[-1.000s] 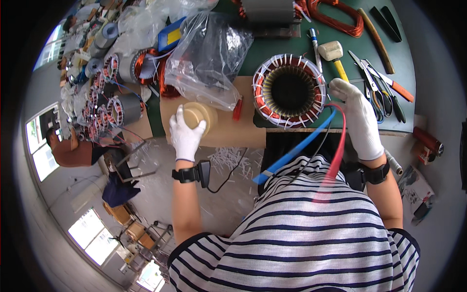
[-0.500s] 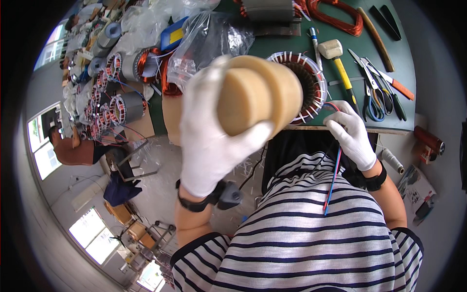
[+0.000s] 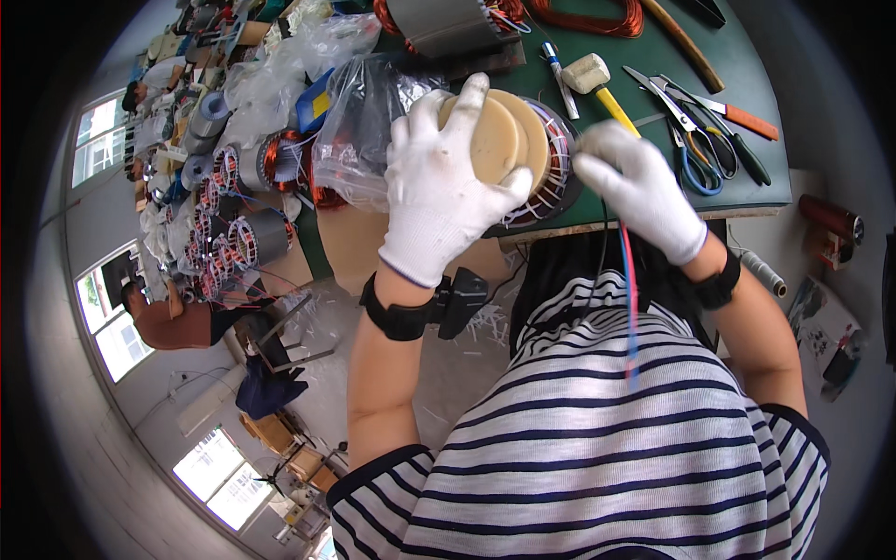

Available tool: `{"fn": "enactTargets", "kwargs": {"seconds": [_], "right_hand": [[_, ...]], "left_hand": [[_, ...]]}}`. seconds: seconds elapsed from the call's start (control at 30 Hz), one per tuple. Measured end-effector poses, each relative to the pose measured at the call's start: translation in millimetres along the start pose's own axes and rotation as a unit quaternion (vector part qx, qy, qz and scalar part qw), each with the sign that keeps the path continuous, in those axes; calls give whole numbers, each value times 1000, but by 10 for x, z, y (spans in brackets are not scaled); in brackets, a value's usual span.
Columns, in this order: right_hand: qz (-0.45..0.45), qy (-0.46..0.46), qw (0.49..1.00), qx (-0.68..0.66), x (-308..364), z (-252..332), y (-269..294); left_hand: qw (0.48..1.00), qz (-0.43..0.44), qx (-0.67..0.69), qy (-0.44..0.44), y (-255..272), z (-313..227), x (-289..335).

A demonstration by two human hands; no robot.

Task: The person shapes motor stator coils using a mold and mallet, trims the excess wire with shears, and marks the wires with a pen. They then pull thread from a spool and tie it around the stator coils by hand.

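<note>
My gloved left hand (image 3: 443, 177) holds a stepped, tan round block (image 3: 497, 145), its fingers spread over the top and thumb on the near side. The block sits against a motor stator (image 3: 563, 168) with white lacing round its winding; the block hides most of the stator's opening. To the right of the stator is my gloved right hand (image 3: 644, 187), somewhat blurred, its fingers closed. Red, blue and black lead wires (image 3: 631, 289) hang from under it down in front of the striped shirt.
A yellow-handled mallet (image 3: 588, 75), a marker pen (image 3: 560, 79) and scissors (image 3: 695, 154) lie on the green bench to the right. A clear plastic bag (image 3: 359, 131) is left of the block. Another stator (image 3: 439, 26) stands behind. More stators (image 3: 261, 233) crowd the left; a person (image 3: 168, 317) sits beyond.
My left hand has brought the tan block down against the stator. My right hand has moved left and up to the stator's side, the wires hanging from it. The whole view has shifted slightly.
</note>
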State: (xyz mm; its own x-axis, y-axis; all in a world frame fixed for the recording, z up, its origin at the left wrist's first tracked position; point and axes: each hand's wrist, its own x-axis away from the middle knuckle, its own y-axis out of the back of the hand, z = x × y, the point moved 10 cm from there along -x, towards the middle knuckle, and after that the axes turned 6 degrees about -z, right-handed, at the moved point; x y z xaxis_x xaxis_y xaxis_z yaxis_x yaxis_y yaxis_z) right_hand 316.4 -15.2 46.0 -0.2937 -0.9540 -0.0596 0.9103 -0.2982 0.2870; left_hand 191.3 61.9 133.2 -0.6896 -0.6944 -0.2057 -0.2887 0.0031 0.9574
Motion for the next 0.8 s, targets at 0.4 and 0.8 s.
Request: {"fn": "enactTargets", "kwargs": {"seconds": [0.4, 0.8], "right_hand": [[7, 209, 977, 37, -597, 669, -593], [42, 113, 983, 137, -801, 500, -787]], "left_hand": [[953, -177, 204, 140, -64, 437, 92], [939, -181, 258, 138, -114, 580, 72]]}}
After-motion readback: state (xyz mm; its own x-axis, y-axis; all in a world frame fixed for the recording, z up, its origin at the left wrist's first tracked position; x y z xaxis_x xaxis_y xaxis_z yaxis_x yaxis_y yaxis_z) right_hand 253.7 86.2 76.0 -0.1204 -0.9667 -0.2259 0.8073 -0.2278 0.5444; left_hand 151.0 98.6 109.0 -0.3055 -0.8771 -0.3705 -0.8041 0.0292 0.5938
